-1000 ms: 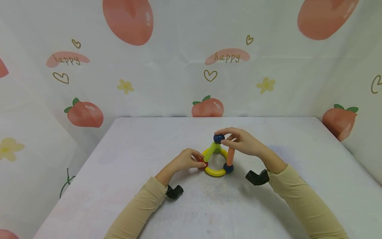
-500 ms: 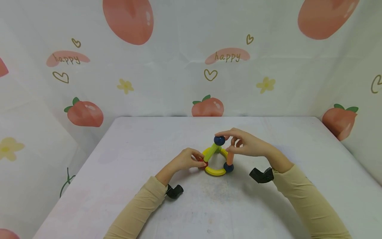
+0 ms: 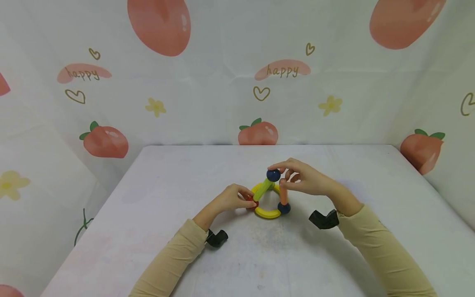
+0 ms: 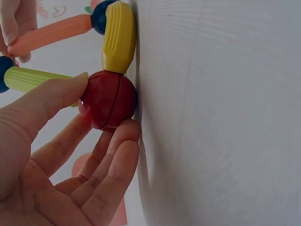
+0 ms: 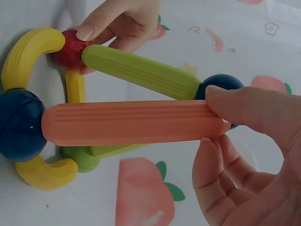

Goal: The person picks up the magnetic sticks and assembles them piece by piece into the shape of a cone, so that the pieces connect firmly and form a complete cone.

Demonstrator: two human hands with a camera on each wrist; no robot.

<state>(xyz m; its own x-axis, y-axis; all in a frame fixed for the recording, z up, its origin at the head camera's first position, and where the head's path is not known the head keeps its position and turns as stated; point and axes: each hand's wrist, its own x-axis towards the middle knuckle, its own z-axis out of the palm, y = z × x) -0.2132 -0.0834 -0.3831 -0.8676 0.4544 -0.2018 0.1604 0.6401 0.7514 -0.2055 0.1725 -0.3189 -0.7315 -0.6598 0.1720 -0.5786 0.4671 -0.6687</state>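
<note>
My left hand (image 3: 231, 198) holds a red ball (image 4: 108, 101) at the left of a ring, thumb on one side and fingers on the other. Yellow curved sticks (image 3: 268, 213) join the red ball, a dark blue ball (image 5: 21, 125) and a green ball (image 5: 82, 160). Light green sticks (image 5: 141, 70) lean up from the ring to a second dark blue ball (image 3: 273, 175) at the top. My right hand (image 3: 306, 177) pinches the upper end of an orange stick (image 5: 127, 123), its index finger on the top ball. The stick's lower end touches the ring's blue ball.
The pieces stand on a white table (image 3: 156, 173). A black wrist mount (image 3: 324, 220) sits at the right wrist, another black mount (image 3: 217, 238) at the left. Behind the table hangs a white cloth (image 3: 219, 82) printed with peaches.
The right thumb has gone from the top blue ball down to the orange stick's upper end. That end has tilted left toward the top ball. The left hand has stayed put.
</note>
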